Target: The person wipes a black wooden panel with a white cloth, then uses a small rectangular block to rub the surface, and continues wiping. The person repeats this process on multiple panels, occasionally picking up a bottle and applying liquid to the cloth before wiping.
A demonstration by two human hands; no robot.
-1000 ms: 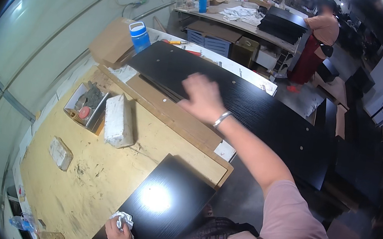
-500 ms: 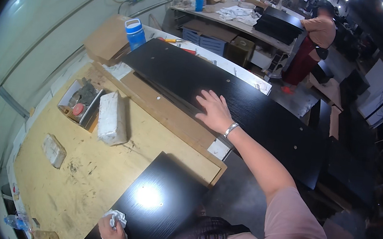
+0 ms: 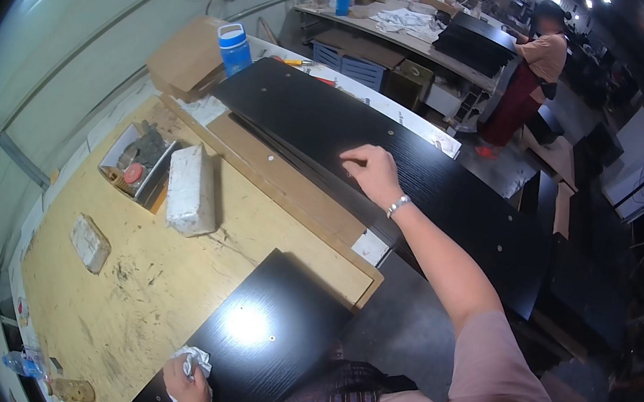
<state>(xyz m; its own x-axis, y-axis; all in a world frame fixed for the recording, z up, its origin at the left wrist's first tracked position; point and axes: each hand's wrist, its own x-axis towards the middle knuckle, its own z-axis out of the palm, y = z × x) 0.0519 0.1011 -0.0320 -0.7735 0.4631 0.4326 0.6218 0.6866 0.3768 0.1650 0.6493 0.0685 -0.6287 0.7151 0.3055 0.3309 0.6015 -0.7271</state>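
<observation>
My left hand (image 3: 183,385) is closed around a crumpled white cloth (image 3: 196,361), which rests on the near black board (image 3: 287,299). This board has a wood-grain face, small light round spots and a bright glare. My right hand (image 3: 375,173) is over the long black board (image 3: 455,188) at the far side, by its near edge. Its fingers are curled in toward the thumb, and whether anything is between them is hidden. The long board appears to lie on another dark board, with several round spots along its top.
On the yellowish worktable (image 3: 162,281) are a white block (image 3: 192,191), a smaller whitish block (image 3: 90,242) and an open box of odds and ends (image 3: 134,162). A blue bottle (image 3: 235,49) stands beyond, beside a cardboard box (image 3: 185,58). A co-worker (image 3: 540,63) stands at another bench.
My right hand was spread flat on the long board; its fingers have now curled, and it sits slightly farther right. My left hand keeps the cloth, shifted slightly left.
</observation>
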